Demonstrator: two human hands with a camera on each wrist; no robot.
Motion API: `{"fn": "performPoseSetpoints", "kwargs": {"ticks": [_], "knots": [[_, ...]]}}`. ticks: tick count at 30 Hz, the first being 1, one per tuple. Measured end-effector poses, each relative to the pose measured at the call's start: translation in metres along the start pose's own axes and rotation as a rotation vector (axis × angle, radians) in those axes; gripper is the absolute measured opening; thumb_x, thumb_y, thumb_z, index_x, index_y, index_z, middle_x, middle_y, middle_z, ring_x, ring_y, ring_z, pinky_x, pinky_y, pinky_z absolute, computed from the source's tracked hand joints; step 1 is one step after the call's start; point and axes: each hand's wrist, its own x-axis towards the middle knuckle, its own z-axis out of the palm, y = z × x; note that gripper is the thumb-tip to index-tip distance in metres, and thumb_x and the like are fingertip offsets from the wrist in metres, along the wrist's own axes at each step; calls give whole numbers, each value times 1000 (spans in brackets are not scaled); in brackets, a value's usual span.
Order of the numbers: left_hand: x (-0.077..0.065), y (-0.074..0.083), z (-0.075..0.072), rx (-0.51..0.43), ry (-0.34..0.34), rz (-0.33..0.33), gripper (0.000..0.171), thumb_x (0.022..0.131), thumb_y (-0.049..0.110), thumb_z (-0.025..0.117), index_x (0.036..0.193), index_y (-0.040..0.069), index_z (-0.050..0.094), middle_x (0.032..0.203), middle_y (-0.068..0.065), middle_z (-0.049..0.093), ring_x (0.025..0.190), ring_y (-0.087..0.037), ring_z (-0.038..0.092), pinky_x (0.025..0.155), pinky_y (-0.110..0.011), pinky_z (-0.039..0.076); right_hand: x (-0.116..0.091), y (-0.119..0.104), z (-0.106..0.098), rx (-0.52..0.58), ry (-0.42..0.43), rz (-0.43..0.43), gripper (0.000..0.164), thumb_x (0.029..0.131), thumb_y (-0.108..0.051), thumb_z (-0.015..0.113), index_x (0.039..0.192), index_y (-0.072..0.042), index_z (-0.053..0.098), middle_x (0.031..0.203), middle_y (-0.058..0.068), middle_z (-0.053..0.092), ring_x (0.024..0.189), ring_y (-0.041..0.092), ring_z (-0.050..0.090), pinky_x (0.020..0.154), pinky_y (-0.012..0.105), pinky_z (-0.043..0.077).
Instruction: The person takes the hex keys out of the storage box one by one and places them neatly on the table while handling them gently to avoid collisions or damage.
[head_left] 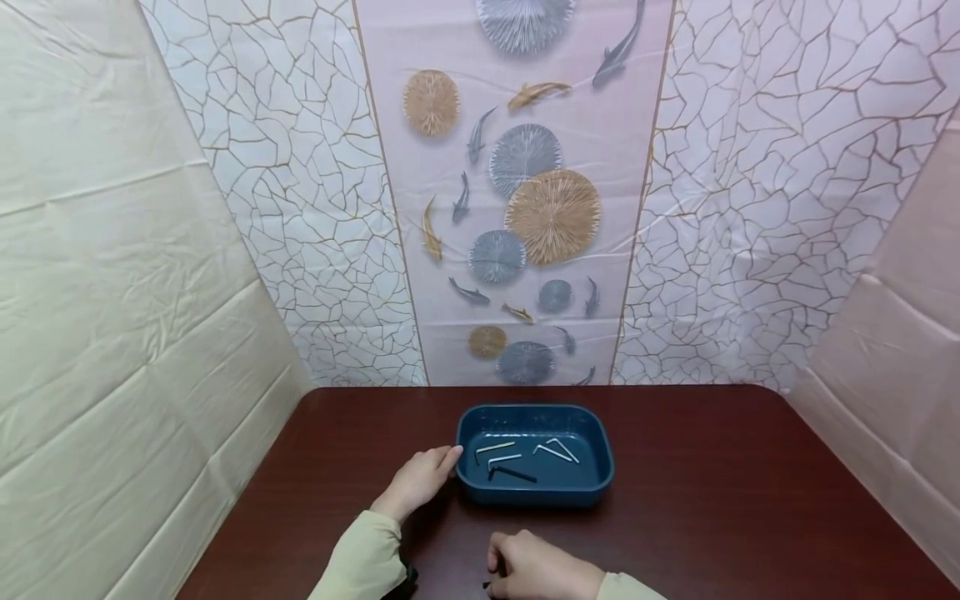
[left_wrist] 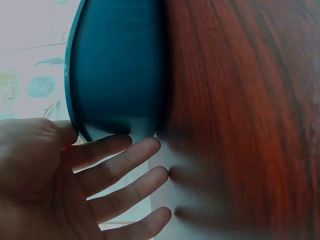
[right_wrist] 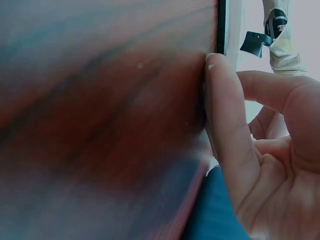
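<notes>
In the head view, a blue tray [head_left: 540,497] sits on a dark reddish-brown wooden table [head_left: 712,483], ahead of the right hand [head_left: 536,568] and just to the right of the left hand [head_left: 422,477]. Five L-shaped hex keys lie in it. A yellowish hex key [head_left: 497,447], a silver hex key [head_left: 506,457] and a black hex key [head_left: 516,476] are grouped toward the left hand; a pair of silver hex keys [head_left: 555,454] lies crossed over in the right half. The left hand reaches the tray's left end. The right hand is apart from the tray, nearer the front of the table, its fingers bent. Behind the table hangs a fabric backdrop [head_left: 555,217] printed with fish and round motifs.

In the left wrist view, the left hand pinches the tray's end, thumb at the rim and index finger against the outer wall; the other three fingers are spread and fairly straight, off the wall. The keys are hidden here.

In the right wrist view, the right hand is at the table's edge, index finger along it and other fingers curled. Whether it holds anything, I cannot tell. Beyond it shows a pale sleeve [right_wrist: 286,62] with a black strapped device [right_wrist: 275,24].
</notes>
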Motion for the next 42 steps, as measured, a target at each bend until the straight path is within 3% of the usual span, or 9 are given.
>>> {"fn": "performPoseSetpoints", "kwargs": {"ticks": [2, 9, 16, 24, 33, 42], "knots": [[1, 0, 1, 6, 1, 2, 47, 99, 47, 34, 105, 13, 64, 86, 5, 62, 78, -11, 55, 74, -39, 46, 4, 9, 4, 6, 5, -9, 18, 80, -35, 70, 85, -23, 56, 64, -11, 54, 55, 4, 51, 51, 25, 42], [0, -1, -1, 10, 8, 13, 60, 94, 59, 29, 106, 12, 65, 88, 5, 63, 82, -10, 58, 76, -40, 47, -4, -5, -2, -22, 22, 1, 18, 80, -31, 71, 86, -21, 57, 63, -11, 53, 54, 3, 49, 51, 24, 42], [0, 3, -3, 3, 13, 3, 46, 99, 46, 35, 104, 11, 65, 88, 1, 64, 80, -11, 57, 75, -40, 47, -8, -10, -2, -31, 61, -13, 19, 80, -30, 70, 88, -20, 56, 60, -11, 53, 50, 3, 50, 48, 22, 41], [-1, 5, -4, 18, 1, -14, 60, 95, 58, 30, 105, 10, 65, 88, 1, 64, 78, -11, 56, 74, -39, 47, -10, -11, -2, -40, 71, -33, 17, 81, -28, 69, 89, -19, 56, 59, -11, 52, 49, 2, 48, 48, 22, 41], [0, 6, -4, 17, -3, -10, 57, 96, 56, 30, 102, 12, 65, 87, 0, 63, 76, -12, 55, 72, -38, 46, -13, -9, -3, 28, 59, -58, 17, 82, -27, 69, 90, -18, 57, 55, -10, 52, 43, 2, 50, 43, 22, 42], [0, 6, -2, 8, -13, -18, 54, 97, 53, 32, 104, 11, 65, 87, 1, 63, 78, -12, 56, 74, -40, 47, -17, -7, -11, 169, 22, -70, 15, 86, -24, 66, 94, -15, 57, 57, -6, 57, 40, 7, 52, 37, 26, 43]]}}
